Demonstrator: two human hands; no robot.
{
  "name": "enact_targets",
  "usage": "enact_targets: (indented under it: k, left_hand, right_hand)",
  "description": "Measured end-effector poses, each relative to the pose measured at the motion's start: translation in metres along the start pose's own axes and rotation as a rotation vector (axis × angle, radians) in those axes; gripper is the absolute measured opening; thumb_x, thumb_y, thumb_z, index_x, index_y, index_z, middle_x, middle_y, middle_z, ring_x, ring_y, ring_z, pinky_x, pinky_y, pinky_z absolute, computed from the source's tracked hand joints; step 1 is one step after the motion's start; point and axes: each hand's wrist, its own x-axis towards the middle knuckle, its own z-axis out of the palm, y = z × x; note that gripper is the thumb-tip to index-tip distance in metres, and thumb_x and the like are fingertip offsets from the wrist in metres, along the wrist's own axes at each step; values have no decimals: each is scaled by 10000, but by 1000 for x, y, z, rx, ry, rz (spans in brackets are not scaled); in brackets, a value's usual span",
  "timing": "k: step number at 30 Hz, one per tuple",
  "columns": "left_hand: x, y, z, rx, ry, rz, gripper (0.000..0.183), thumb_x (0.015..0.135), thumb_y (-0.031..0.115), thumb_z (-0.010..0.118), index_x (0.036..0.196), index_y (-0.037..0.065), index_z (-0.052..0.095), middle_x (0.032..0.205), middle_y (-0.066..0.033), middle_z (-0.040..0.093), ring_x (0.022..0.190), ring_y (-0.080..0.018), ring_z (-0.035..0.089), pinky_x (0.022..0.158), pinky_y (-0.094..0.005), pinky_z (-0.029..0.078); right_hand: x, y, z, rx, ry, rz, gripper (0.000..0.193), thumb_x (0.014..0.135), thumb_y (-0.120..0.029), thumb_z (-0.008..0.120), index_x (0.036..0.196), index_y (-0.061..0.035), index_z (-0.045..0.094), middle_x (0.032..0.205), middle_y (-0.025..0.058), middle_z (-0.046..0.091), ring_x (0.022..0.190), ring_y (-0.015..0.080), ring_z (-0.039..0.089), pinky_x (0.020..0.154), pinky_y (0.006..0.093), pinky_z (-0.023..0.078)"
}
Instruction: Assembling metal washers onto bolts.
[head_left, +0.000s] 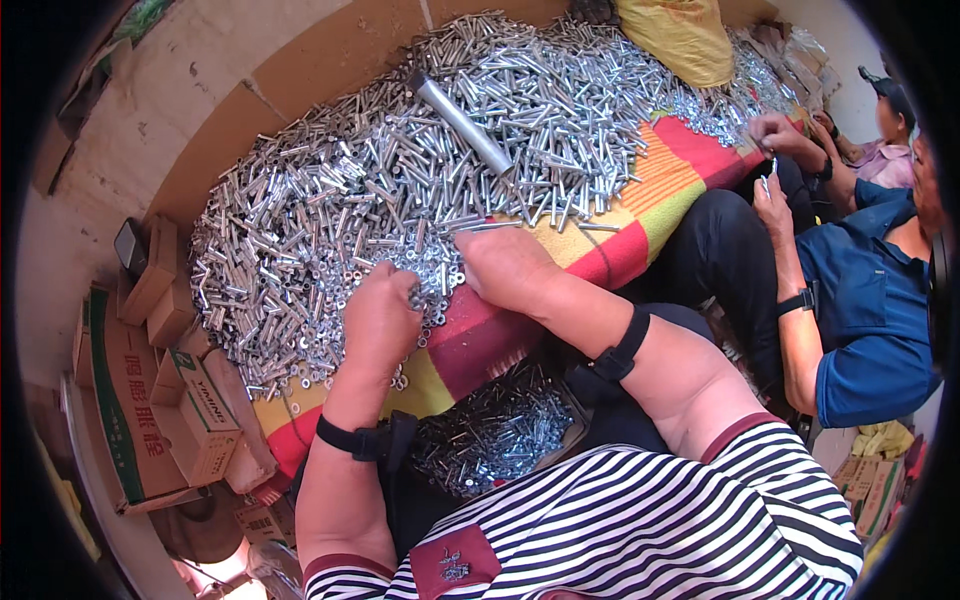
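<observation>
Brown cartons (150, 390) with green and red print stand stacked at the left, a yellow sack (680, 35) at the top. A heap of shiny metal bolts (400, 170) covers the striped cloth (640, 210), with one thick tube (462, 123) on top. Left hand (380, 318) curls, knuckles up, into small washers (435, 285) at the heap's near edge; right hand (508, 265), beside it, pinches a bolt.
</observation>
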Motion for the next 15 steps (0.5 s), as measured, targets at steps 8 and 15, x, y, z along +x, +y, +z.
enact_targets:
  k: [8,15]
  left_hand:
    - [7,2,-6,-1049,-105,-707,88,827,111,645,816,38,596,656,-56,565,565,-169,571,412,-270,399]
    - [2,-5,0,-2033,-143,-990,126,898,140,582,820,72,511,692,-6,518,530,-66,487,284,-152,254]
  right_hand:
    - [-7,-6,-3,678,451,-59,97,841,-92,585,835,-2,550,702,187,574,685,356,607,607,433,469]
    - [-14,-29,-4,623,581,-407,158,789,-30,643,941,-13,604,789,118,596,683,284,624,594,361,506]
